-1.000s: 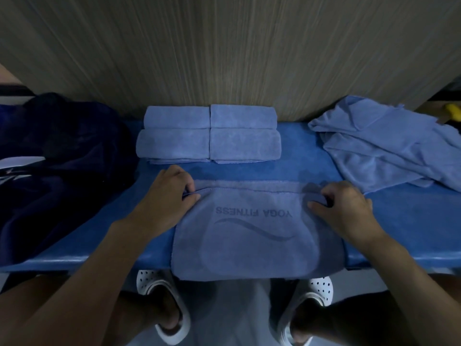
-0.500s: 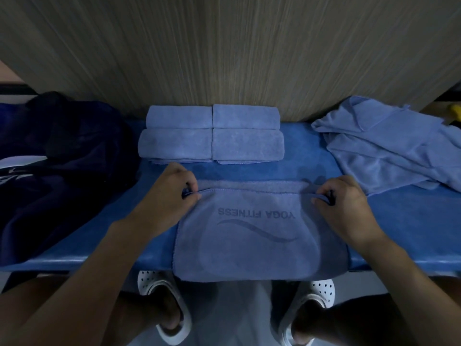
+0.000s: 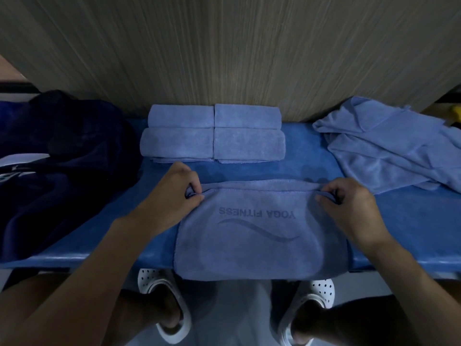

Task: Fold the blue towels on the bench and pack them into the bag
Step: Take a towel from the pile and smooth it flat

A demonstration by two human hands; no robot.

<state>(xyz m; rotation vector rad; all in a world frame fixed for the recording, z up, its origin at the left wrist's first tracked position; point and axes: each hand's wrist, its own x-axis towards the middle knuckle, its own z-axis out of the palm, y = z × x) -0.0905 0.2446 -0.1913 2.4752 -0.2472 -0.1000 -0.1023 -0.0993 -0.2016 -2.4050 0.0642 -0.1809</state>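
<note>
A blue towel (image 3: 259, 245) printed YOGA FITNESS lies across the blue bench (image 3: 411, 221), its near edge hanging over the front. My left hand (image 3: 172, 198) pinches its far left corner and my right hand (image 3: 349, 203) pinches its far right corner. Behind it, against the wall, sit several folded blue towels (image 3: 212, 138) in two rows. A loose heap of blue towels (image 3: 389, 148) is spread over the bench's right end. The dark navy bag (image 3: 57, 166) sits on the left end.
A wood-grain wall (image 3: 224, 58) rises straight behind the bench. Below the bench's front edge are my feet in white perforated clogs (image 3: 154, 290). A yellow object (image 3: 455, 113) shows at the far right edge.
Both hands have gathered the towel's far corners between fingers and thumb and lifted that edge slightly. The towel's far edge sits a little farther from me than before.
</note>
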